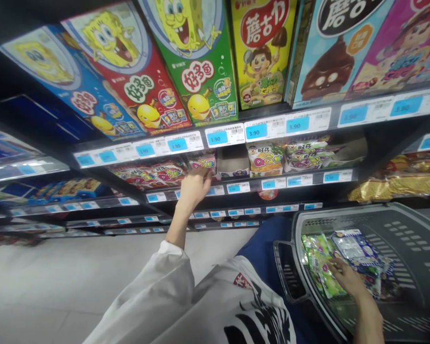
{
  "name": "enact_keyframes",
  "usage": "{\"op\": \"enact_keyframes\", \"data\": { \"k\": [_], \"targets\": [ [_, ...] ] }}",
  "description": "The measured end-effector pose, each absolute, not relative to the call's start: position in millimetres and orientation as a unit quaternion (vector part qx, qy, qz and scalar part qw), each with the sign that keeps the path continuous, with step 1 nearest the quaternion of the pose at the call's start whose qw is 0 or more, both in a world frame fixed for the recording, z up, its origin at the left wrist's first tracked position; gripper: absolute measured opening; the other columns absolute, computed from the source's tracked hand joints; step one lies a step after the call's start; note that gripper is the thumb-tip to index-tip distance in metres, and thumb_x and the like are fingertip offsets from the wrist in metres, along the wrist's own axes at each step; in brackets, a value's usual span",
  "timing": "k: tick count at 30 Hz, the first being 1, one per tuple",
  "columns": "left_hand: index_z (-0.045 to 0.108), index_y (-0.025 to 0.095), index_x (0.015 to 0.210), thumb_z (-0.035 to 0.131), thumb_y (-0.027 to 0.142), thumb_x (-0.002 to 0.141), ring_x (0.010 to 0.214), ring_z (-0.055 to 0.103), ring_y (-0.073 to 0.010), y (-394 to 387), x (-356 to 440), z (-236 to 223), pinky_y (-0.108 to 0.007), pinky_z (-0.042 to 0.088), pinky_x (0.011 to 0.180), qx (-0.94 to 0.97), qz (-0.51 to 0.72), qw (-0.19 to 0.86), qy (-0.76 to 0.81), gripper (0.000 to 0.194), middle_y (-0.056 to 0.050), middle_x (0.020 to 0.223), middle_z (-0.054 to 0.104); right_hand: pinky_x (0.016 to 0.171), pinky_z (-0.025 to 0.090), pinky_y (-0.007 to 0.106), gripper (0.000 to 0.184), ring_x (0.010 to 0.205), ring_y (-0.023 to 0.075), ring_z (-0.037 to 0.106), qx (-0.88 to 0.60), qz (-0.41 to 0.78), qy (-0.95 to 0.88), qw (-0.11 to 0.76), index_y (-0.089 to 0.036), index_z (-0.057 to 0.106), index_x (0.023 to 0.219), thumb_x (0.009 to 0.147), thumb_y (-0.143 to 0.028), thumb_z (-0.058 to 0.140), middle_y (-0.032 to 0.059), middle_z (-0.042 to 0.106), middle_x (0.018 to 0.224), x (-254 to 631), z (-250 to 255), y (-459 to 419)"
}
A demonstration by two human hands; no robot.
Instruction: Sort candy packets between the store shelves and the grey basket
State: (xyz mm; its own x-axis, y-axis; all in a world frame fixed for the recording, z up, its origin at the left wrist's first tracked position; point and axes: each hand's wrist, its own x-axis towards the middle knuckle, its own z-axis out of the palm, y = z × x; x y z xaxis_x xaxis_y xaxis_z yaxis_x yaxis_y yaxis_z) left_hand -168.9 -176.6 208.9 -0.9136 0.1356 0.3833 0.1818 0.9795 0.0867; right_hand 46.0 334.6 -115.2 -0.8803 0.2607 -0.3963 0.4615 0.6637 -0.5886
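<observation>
My left hand (196, 185) reaches to the lower shelf, fingertips at the front of a pink gummy candy packet (202, 161). Its fingers are slightly apart, and I see no packet lifted in them. Inside the grey shopping basket (403, 224), my right hand (346, 277) hangs palm down over a green candy bag (324, 267), fingers stretched out. Whether the fingertips touch the bag is hard to tell. Beside it in the basket lie a blue and silver packet (354, 246) and darker candy packets (370, 282).
Tall snack boxes (200, 71) line the shelf above, behind price tags (224, 137). An open display carton (232, 165) stands right of my left hand, then orange gummy packets (265, 160) and purple ones (304, 155). The basket's handle (288, 272) rests by my blue-clad leg (263, 248).
</observation>
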Motion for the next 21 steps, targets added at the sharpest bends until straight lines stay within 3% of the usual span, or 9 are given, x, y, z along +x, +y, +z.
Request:
{"op": "enact_keyframes", "data": {
  "k": [4, 10, 21],
  "targets": [
    [0.071, 0.02, 0.093, 0.041, 0.025, 0.093, 0.09, 0.066, -0.0233, -174, -173, 211, -0.031, 0.048, 0.078, -0.072, -0.069, 0.178, -0.979, 0.03, -0.009, 0.097, 0.072, 0.083, 0.054, 0.041, 0.051, 0.091, 0.0336, 0.074, 0.2, -0.373, 0.895, 0.142, -0.022, 0.069, 0.093, 0.07, -0.063, 0.05, 0.0129, 0.077, 0.092, 47, -122, 337],
    [0.07, 0.02, 0.094, 0.043, 0.024, 0.09, 0.091, 0.066, -0.0244, -169, -176, 208, -0.033, 0.048, 0.081, -0.057, -0.068, 0.195, -0.977, 0.028, -0.009, 0.1, 0.072, 0.083, 0.053, 0.041, 0.054, 0.092, 0.0335, 0.073, 0.194, -0.38, 0.891, 0.153, -0.021, 0.068, 0.097, 0.071, -0.065, 0.049, 0.0134, 0.077, 0.094, 48, -132, 341],
    [0.07, 0.021, 0.092, 0.043, 0.023, 0.09, 0.104, 0.062, -0.0268, -165, -180, 203, -0.036, 0.049, 0.089, -0.035, -0.105, 0.229, -0.967, 0.026, -0.01, 0.104, 0.07, 0.088, 0.052, 0.038, 0.042, 0.097, 0.031, 0.073, 0.187, -0.345, 0.908, 0.15, -0.019, 0.071, 0.1, 0.082, -0.051, 0.049, 0.0126, 0.077, 0.095, 47, -119, 333]
  ]
}}
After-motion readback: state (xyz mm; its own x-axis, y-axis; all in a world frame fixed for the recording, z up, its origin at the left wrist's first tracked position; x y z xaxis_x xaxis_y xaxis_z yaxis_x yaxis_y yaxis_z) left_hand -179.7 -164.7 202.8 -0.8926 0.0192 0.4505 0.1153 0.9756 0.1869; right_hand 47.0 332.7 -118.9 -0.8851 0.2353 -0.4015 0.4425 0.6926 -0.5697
